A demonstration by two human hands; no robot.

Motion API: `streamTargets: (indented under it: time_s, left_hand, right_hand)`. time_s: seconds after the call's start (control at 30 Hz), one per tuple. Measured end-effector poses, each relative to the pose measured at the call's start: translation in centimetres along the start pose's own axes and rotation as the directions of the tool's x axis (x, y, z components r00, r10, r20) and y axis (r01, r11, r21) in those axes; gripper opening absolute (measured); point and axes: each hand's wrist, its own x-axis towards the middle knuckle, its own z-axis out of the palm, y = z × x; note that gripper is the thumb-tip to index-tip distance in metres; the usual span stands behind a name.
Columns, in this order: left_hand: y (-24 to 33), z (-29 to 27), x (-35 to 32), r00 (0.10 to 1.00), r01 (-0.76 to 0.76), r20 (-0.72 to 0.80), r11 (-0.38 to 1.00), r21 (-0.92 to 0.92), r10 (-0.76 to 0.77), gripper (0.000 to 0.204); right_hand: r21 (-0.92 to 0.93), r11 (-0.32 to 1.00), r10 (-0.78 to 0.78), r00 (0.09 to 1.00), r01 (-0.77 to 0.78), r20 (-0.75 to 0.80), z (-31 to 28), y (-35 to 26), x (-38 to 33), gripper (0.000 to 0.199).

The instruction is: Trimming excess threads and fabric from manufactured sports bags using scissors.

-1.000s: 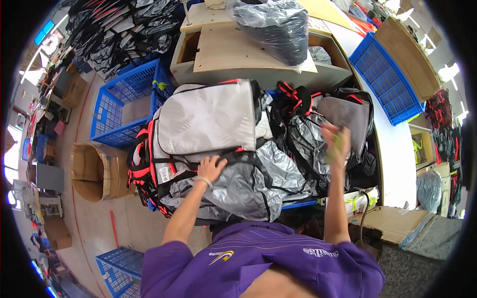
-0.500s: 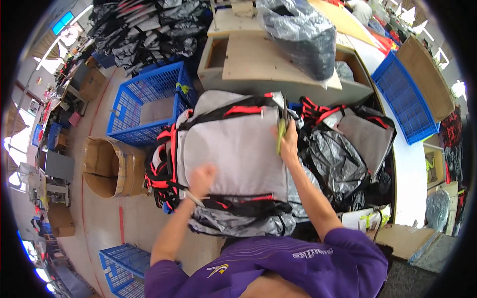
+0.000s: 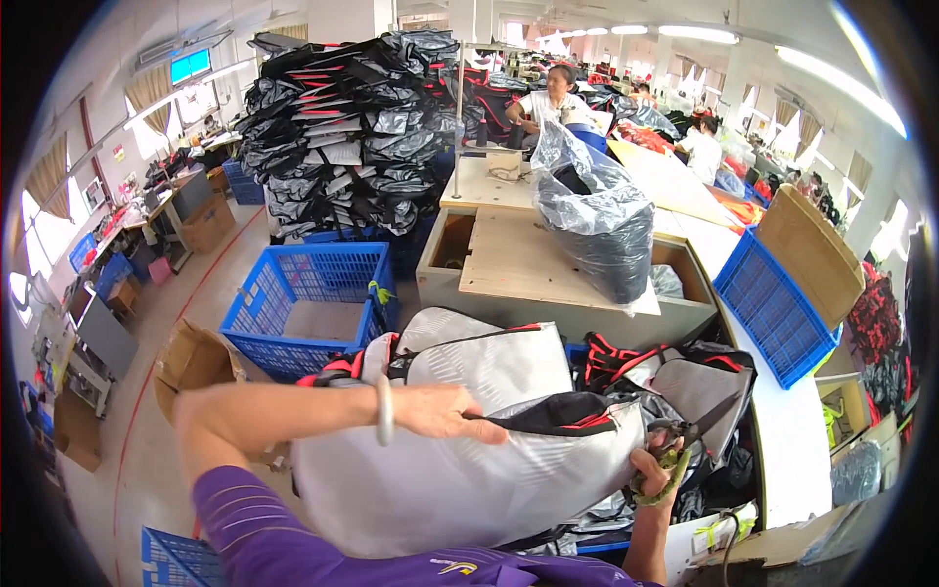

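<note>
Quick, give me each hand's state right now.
Left hand: closed, gripping the grey backpack by its black edge.
Right hand: closed on green-handled scissors.

- left hand [image 3: 445,411] grips grey bag [image 3: 460,460]; more bags [image 3: 675,382] crowd just right of it
- wooden table [image 3: 528,264] blocks beyond
- blue crate [image 3: 313,303], open top, up-left of grip
- right hand [image 3: 657,472] hemmed by bags

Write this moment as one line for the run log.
left hand: grips grey bag edge | right hand: holds scissors | blue crate: behind
</note>
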Motion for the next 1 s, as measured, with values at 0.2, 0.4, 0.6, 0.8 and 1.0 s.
streamTargets:
  time_s: [0.2,0.4,0.6,0.8,1.0]
  left_hand:
    - [0.8,0.4,-0.4,0.957,0.240,0.236,0.923,-0.301,-0.172,0.087]
    - [-5.1,15.7,1.7,0.833,0.072,-0.552,0.983,0.169,0.034,0.084]
    - [-6.3,24.0,6.1,0.444,0.430,-0.878,0.818,0.381,0.175,0.055]
    - [-2.7,14.4,0.1,0.528,0.080,-0.825,0.979,-0.186,-0.200,0.024]
    - [2.9,3.4,-5.7,0.816,-0.132,-0.566,0.917,-0.377,-0.115,0.028]
  right_hand:
    - [-0.022,0.994,-0.100,0.981,0.105,0.168,-1.1,2.9,2.5,0.045]
    - [-0.269,0.962,0.030,0.956,0.053,0.293,-2.6,9.8,2.5,0.040]
    - [-0.403,0.908,0.082,0.890,0.118,0.448,-1.7,10.5,4.3,0.036]
    - [-0.222,0.972,0.047,0.876,0.069,0.480,2.5,7.8,5.6,0.037]
    - [-0.129,0.978,-0.101,0.912,0.164,0.397,5.3,-2.0,5.8,0.032]
